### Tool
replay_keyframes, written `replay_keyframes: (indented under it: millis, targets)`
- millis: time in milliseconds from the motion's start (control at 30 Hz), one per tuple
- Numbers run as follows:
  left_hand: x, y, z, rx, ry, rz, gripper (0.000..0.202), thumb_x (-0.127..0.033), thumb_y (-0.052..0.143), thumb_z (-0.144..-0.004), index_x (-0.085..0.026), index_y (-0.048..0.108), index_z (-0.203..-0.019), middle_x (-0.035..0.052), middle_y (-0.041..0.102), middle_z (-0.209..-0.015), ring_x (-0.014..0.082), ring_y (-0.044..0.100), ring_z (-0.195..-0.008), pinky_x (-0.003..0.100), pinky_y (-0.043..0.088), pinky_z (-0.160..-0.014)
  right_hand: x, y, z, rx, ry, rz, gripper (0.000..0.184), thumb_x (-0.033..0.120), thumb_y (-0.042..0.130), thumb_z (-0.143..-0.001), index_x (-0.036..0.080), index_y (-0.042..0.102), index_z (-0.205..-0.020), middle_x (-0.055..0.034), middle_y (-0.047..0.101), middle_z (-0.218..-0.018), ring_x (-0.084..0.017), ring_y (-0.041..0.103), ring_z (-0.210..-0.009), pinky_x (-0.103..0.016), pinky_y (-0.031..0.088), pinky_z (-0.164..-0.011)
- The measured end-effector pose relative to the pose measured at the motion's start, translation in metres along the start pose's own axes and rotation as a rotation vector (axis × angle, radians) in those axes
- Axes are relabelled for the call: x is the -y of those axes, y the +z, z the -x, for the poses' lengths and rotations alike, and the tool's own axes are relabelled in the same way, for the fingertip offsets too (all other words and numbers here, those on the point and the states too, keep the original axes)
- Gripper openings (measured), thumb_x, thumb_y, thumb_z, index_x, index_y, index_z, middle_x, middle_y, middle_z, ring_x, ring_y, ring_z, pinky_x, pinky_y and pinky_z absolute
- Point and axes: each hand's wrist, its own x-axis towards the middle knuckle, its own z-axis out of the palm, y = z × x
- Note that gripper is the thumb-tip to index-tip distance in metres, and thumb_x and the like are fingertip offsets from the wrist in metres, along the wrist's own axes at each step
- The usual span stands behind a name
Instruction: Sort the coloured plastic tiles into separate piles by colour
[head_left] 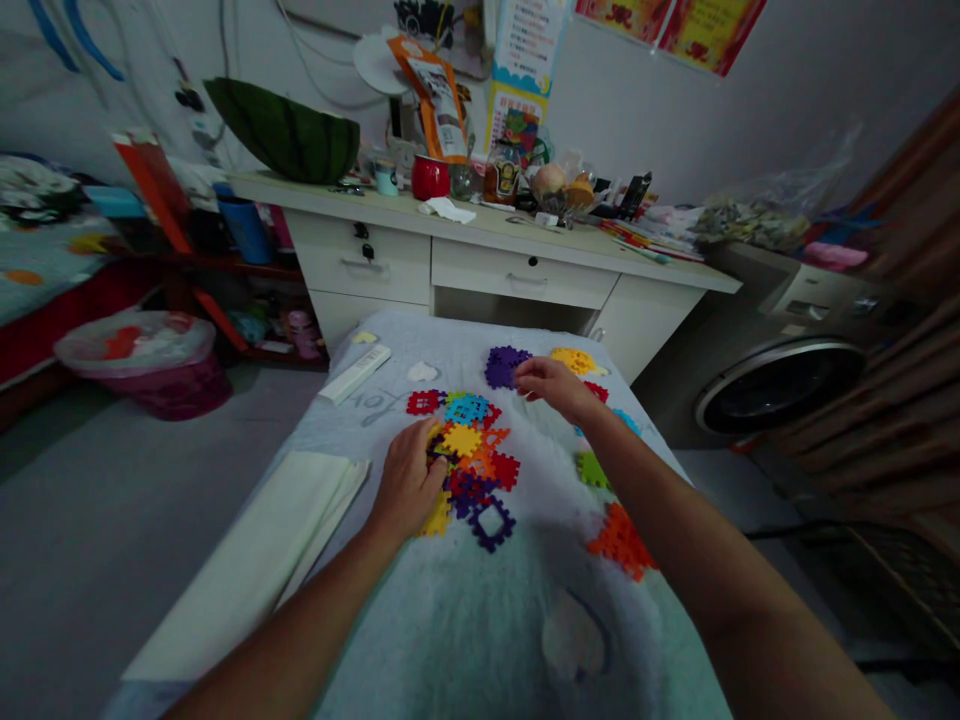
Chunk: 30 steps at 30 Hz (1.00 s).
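My left hand [411, 475] rests at the left side of a mixed heap of interlocking plastic pieces, thumb and fingers apart around its edge. On the heap lies a yellow notched piece [462, 440], with a light blue piece [466, 408] behind it and a red piece [505, 470] to its right. A purple frame-shaped piece [491, 522] is at the heap's near end. My right hand [553, 385] reaches farther out, its loosely bent fingertips beside a group of purple pieces [507, 366]; nothing shows between them.
Around my right forearm lie yellow pieces [572, 360], a green piece [592, 468] and orange pieces [622, 542]. Folded white cloth [259, 545] and a long white box [355, 374] are on the left. Beyond stand a drawer desk [517, 270] and a washing machine [780, 340].
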Motion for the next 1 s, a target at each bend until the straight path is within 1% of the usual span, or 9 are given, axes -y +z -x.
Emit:
replay_keyframes:
  millis: [67,133,233,300,433,633,800,900,1000]
  targets:
    - [0.000,-0.001,0.000,0.006,-0.030,0.026,0.054,-0.022,0.044,-0.083,-0.018,0.041,-0.137,0.0134,0.051,-0.136,0.0289,0.044,-0.129,0.052,0.034,-0.110,0.009,0.025,0.014,0.211,-0.100,0.245,0.009,0.017,0.064,-0.076,0.016,0.064,-0.085,0.0000,0.066,-0.075,-0.011,0.059,-0.068,-0.024,0.045,-0.065]
    - [0.000,-0.001,0.001,0.009,-0.049,0.048,0.058,-0.021,0.044,-0.081,-0.017,0.039,-0.138,0.0140,0.050,-0.137,0.0291,0.043,-0.130,0.052,0.035,-0.110,0.014,0.047,0.026,0.309,-0.174,0.519,0.010,0.020,0.064,-0.078,0.015,0.065,-0.087,-0.0017,0.066,-0.079,-0.013,0.059,-0.072,-0.025,0.043,-0.069]
    - [0.000,-0.002,0.002,0.024,-0.039,0.059,0.063,-0.022,0.047,-0.079,-0.016,0.036,-0.140,0.0152,0.048,-0.139,0.0297,0.043,-0.132,0.051,0.035,-0.110,0.013,0.073,0.039,0.282,-0.199,0.833,0.027,0.035,0.068,-0.079,0.015,0.065,-0.098,-0.0070,0.067,-0.093,-0.017,0.059,-0.082,-0.027,0.042,-0.072]
    - [-0.001,-0.002,0.002,0.046,-0.012,0.047,0.067,-0.023,0.050,-0.077,-0.016,0.033,-0.142,0.0161,0.047,-0.140,0.0307,0.043,-0.132,0.052,0.035,-0.109,0.008,0.084,0.045,0.242,-0.191,0.922,0.041,0.044,0.069,-0.078,0.016,0.063,-0.107,-0.0098,0.066,-0.101,-0.020,0.059,-0.088,-0.029,0.042,-0.075]
    - [-0.003,-0.001,0.004,0.085,0.042,0.006,0.079,-0.026,0.057,-0.073,-0.017,0.025,-0.145,0.0172,0.047,-0.140,0.0323,0.045,-0.131,0.054,0.035,-0.108,-0.003,0.090,0.050,0.226,-0.209,0.920,0.043,0.039,0.069,-0.078,0.016,0.060,-0.113,-0.0093,0.066,-0.103,-0.021,0.059,-0.093,-0.030,0.043,-0.079]
    - [-0.003,0.000,0.004,0.097,0.089,-0.042,0.081,-0.029,0.062,-0.072,-0.018,0.026,-0.145,0.0167,0.047,-0.140,0.0327,0.045,-0.130,0.053,0.036,-0.107,0.001,0.076,0.054,0.215,-0.263,0.828,0.047,0.025,0.073,-0.073,0.012,0.060,-0.116,-0.0115,0.064,-0.111,-0.020,0.059,-0.097,-0.031,0.044,-0.086]
    - [0.001,0.003,0.003,0.095,0.094,-0.089,0.073,-0.031,0.062,-0.076,-0.019,0.032,-0.141,0.0158,0.049,-0.137,0.0326,0.047,-0.127,0.053,0.037,-0.106,-0.001,0.046,0.053,0.230,-0.249,0.696,0.046,0.014,0.071,-0.072,0.014,0.060,-0.116,-0.0094,0.065,-0.110,-0.015,0.062,-0.084,-0.028,0.048,-0.078]
    - [0.002,0.004,0.003,0.107,0.104,-0.119,0.067,-0.033,0.060,-0.078,-0.017,0.036,-0.138,0.0159,0.050,-0.136,0.0321,0.047,-0.126,0.053,0.037,-0.107,-0.015,0.017,0.043,0.128,-0.184,0.619,0.042,0.016,0.072,-0.071,0.015,0.062,-0.112,-0.0066,0.067,-0.105,-0.013,0.062,-0.080,-0.026,0.049,-0.074]
    - [0.002,0.003,0.003,0.109,0.111,-0.132,0.063,-0.034,0.059,-0.079,-0.017,0.039,-0.136,0.0157,0.051,-0.135,0.0320,0.048,-0.125,0.053,0.038,-0.106,-0.033,-0.020,0.026,-0.068,-0.095,0.574,0.038,0.018,0.072,-0.071,0.016,0.064,-0.107,-0.0057,0.068,-0.103,-0.012,0.062,-0.077,-0.026,0.050,-0.073]
